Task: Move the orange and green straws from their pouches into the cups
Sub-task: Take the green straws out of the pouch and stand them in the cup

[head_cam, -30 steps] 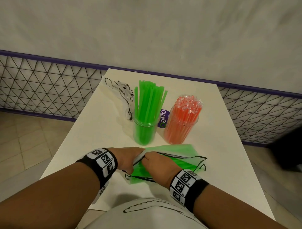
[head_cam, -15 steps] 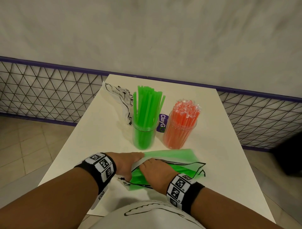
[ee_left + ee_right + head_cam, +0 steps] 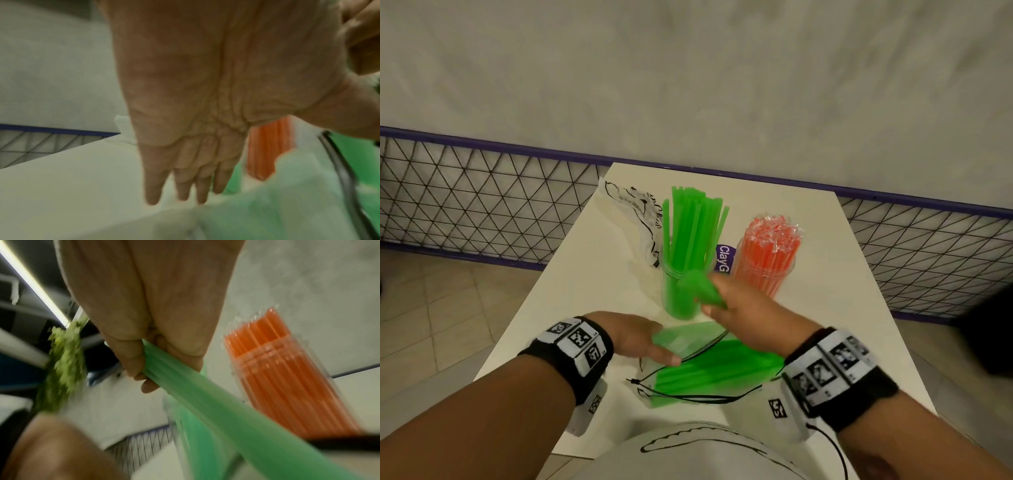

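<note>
- left hand point(image 3: 640, 337): fingers straight and flat, nothing held, pressing the mouth end of the green pouch point(image 3: 705, 373) onto the surface point(image 3: 599, 260); hold it there so the pouch doesn't drag along as the bundle comes out
- pouch sits just below and behind the right grip, more green straws visible inside
- right hand point(image 3: 743, 308): fingers and thumb curled round a bundle of green straws point(image 3: 205, 402), grip near their top end, tails trailing back toward the pouch
- judgement: pull along the pouch's axis till the tails are free, then tip the bundle upright
- green cup point(image 3: 681, 291) is just left of and beyond the grip, already well filled; aim for a gap and lower, don't jam
- orange cup point(image 3: 765, 270), straws still wrapped, is right of the grip; watch the elbow swing
</note>
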`<action>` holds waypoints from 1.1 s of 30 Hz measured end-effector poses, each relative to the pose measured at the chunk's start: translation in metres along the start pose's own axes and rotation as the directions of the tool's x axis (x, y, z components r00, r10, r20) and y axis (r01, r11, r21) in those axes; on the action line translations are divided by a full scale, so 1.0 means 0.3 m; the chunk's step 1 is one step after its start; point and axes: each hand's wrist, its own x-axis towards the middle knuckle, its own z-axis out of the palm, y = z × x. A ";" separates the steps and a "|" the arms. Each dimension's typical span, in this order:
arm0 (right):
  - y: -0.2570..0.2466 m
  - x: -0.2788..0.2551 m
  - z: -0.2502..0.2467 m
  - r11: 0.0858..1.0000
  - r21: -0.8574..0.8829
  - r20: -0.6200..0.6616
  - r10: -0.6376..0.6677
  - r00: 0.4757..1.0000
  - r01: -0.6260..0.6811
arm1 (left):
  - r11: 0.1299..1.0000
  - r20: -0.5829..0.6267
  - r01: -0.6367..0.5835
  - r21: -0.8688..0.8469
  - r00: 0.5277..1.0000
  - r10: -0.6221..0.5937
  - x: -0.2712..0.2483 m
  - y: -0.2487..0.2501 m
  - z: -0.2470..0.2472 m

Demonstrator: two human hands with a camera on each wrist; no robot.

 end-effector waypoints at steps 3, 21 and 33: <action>-0.095 -0.038 -0.162 0.954 0.296 -0.200 0.020 0.980 0.041 | 0.982 -0.154 0.035 -0.184 0.986 -0.064 -0.017 -0.004 -0.074; -0.097 0.231 -0.080 0.971 0.238 -0.739 0.175 0.651 0.009 | 0.543 -0.682 -0.613 -0.573 0.725 0.099 0.155 0.120 -0.213; -0.099 0.319 -0.127 0.996 -0.072 -0.742 -0.092 0.664 0.058 | 0.527 -0.701 -0.615 -0.586 0.712 0.052 0.126 0.136 -0.198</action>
